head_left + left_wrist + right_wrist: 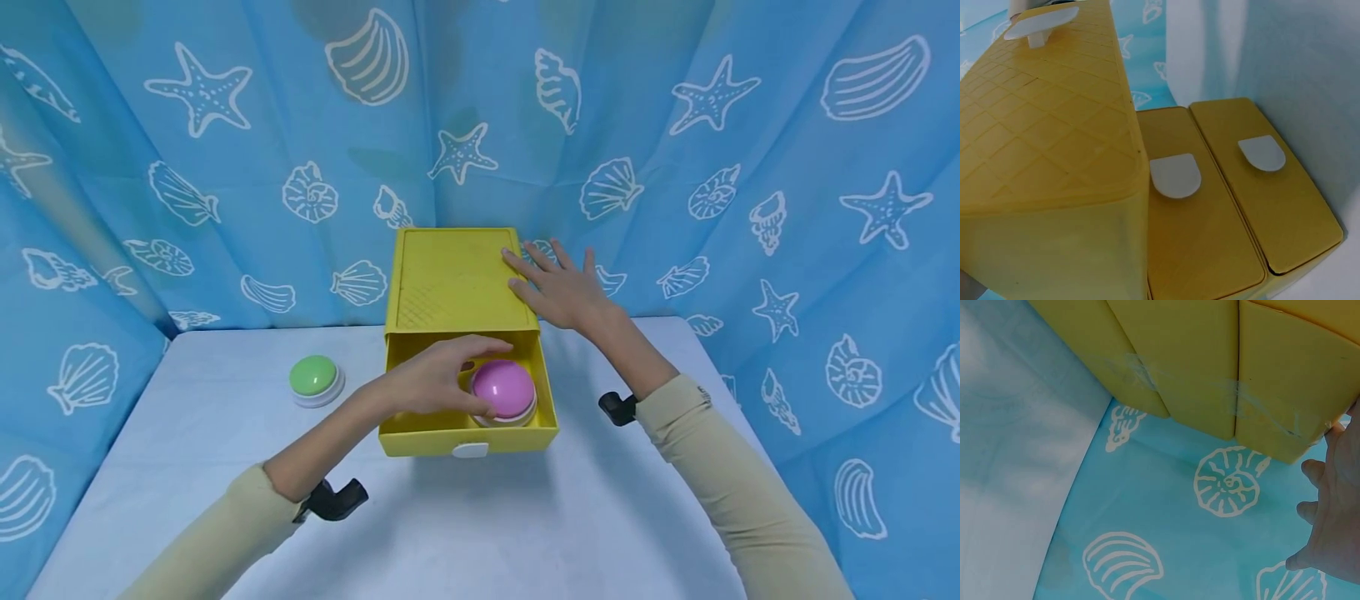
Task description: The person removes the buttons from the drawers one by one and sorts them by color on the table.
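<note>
A yellow drawer cabinet (457, 279) stands on the table with its top drawer (427, 421) pulled out. In that drawer, at the right, sits a round push button (504, 387) with a purple dome and a white base. My left hand (435, 375) is over the drawer, thumb and fingers spread around the purple dome, with a gap showing above it. Straight fingers of my right hand (562, 287) rest at the cabinet's top right edge. In the left wrist view, two lower drawers (1204, 212) are closed; the left hand's fingers and the purple button do not show there.
A similar button with a green dome (313, 377) lies on the white tabletop (225, 433), left of the cabinet. Behind the table hangs a blue curtain (480, 108) with white shells and starfish. The drawer's white handle (470, 451) faces the front.
</note>
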`<state>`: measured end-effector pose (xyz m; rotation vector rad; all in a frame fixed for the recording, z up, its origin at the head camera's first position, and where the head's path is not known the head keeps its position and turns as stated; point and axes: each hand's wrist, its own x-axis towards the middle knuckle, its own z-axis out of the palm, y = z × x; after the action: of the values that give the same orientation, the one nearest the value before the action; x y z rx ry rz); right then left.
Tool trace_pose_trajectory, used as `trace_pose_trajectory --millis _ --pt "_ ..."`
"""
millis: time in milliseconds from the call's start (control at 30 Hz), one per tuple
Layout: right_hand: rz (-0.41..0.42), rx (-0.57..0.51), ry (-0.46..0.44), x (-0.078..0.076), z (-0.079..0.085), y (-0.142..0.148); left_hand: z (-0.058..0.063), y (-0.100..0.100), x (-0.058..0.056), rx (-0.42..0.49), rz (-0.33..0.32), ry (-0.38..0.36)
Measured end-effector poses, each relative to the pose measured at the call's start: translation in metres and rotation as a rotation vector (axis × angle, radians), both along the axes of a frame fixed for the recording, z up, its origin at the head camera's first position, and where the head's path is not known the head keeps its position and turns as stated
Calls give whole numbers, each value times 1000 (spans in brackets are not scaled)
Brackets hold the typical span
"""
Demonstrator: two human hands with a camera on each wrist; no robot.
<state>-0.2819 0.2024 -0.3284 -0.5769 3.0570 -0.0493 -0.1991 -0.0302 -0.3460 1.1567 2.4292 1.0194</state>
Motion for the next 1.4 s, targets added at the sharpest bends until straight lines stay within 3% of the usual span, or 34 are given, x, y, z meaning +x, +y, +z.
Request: trace_pose_trajectory --millis 600,733,1100,1400 --pt "-5 -31 -5 -4 -3 1 -3 7 -6 -130 -7 -74" --pt "-6 -28 -3 -3 -2 1 -4 8 -6 -146 -12 -50" --pt "-1 -20 2 -1 -2 1 -3 4 -2 -54 18 28" --pt "-12 -12 8 -3 -4 0 10 -5 4 -1 93 41"
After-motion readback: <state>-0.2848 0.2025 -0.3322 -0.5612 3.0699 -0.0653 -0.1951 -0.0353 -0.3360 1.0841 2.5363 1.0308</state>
